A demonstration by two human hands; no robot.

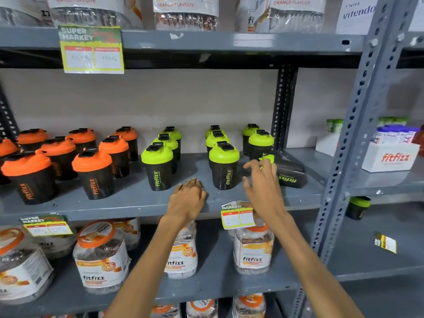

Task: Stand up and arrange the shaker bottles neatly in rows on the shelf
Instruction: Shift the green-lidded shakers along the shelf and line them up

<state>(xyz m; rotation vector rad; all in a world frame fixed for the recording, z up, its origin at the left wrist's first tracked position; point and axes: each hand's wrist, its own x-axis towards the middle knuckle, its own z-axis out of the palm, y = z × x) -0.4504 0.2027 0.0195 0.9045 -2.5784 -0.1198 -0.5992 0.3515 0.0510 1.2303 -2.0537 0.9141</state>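
Several black shaker bottles stand on the middle grey shelf [128, 203]. Orange-lidded ones [91, 173] fill the left half in rows; green-lidded ones [157, 166] stand in rows at the centre and right. One green-lidded shaker [288, 174] lies on its side at the right end, lid pointing left. My right hand [261, 182] hovers open just in front of its lid, fingers spread, partly hiding it. My left hand [189, 193] rests palm down on the shelf's front edge between two front green shakers, holding nothing.
Perforated grey uprights [351, 138] stand right of the fallen shaker. Fitfizz jars [101, 255] fill the shelf below and packs line the shelf above. Price tags [91, 50] hang from shelf edges. A white fitfizz box [390, 154] and another shaker [358, 206] sit on the right rack.
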